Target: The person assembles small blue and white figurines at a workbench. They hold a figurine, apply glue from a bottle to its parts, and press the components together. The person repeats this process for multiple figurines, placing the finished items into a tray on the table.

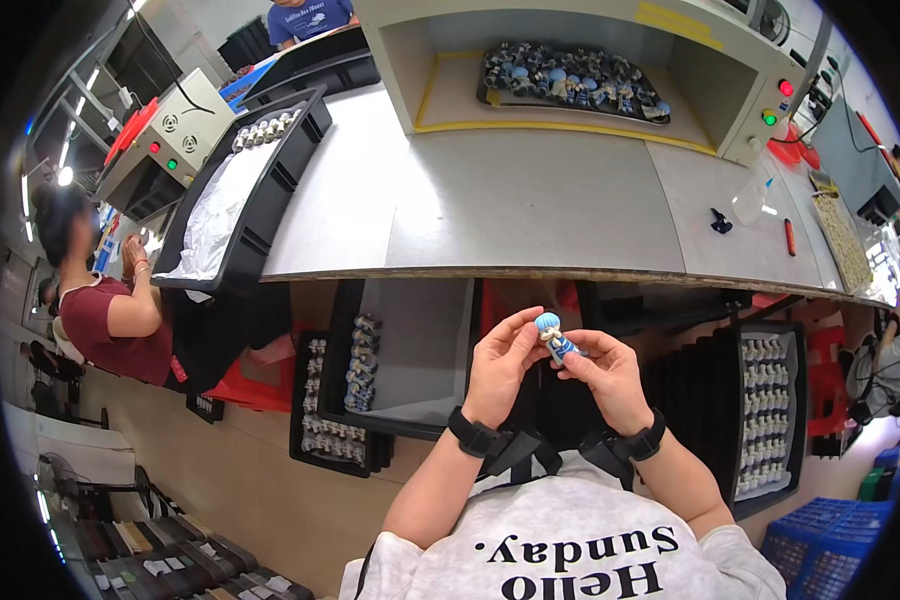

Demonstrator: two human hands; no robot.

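A small figurine (558, 338) with light-blue hair and a blue-and-white body is held up between my hands, just below the table's front edge. My left hand (506, 362) pinches it near the head with thumb and fingertips. Around its lower body close the thumb and fingers of my right hand (604, 372). Fingers cover parts of the figurine's sides. Left of my hands, similar figurines (362, 362) stand in a column inside a black tray (410, 424).
A grey cabinet (570, 138) holds a dark tray of figurines (574, 80). The table (530, 205) carries a red pen-like tool (790, 237), a bottle (752, 200) and a black tray (300, 150). Filled trays (768, 415) stack at right. A co-worker (110, 310) sits at left.
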